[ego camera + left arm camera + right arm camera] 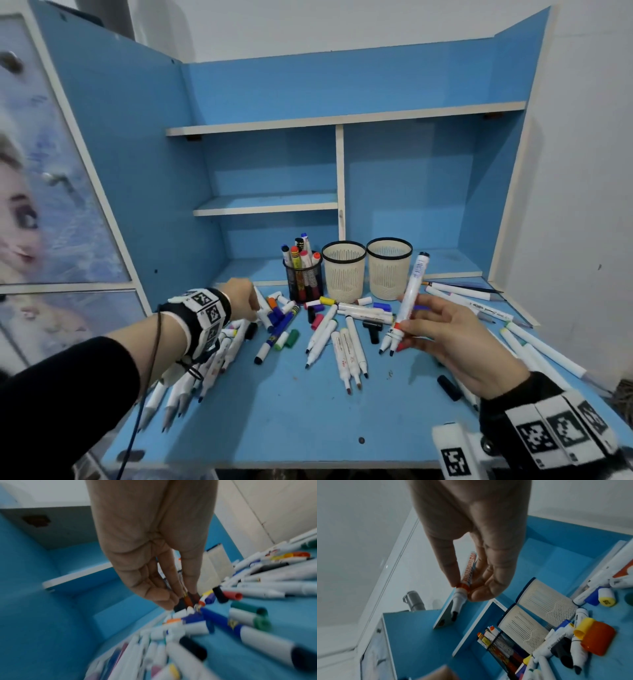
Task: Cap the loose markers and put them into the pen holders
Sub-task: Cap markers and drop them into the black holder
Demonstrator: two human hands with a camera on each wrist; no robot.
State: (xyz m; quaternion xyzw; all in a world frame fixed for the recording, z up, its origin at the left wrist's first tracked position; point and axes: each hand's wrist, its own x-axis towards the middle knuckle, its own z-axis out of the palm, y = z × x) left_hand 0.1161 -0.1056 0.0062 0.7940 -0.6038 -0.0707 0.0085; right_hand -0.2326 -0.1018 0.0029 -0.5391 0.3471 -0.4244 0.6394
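My right hand (pixel 402 337) pinches an uncapped white marker (pixel 410 298) with an orange band, held nearly upright with its dark tip down; in the right wrist view the marker (pixel 467 573) sits between thumb and fingers (pixel 452 566). My left hand (pixel 255 301) reaches with straight fingers into a heap of loose caps (pixel 279 308) left of the black mesh holder (pixel 304 279), which holds several markers. In the left wrist view its fingertips (pixel 164 601) touch the caps (pixel 193 619); the picture is blurred and nothing is plainly pinched. Two beige holders (pixel 343 270) (pixel 388 267) stand beside it.
Uncapped markers lie across the blue desk (pixel 291 411): a bundle under my left wrist (pixel 212 359), several in the middle (pixel 346 356), more at the right edge (pixel 541 346). An orange cap (pixel 597 638) lies near the holders. Blue shelves (pixel 267 204) rise behind.
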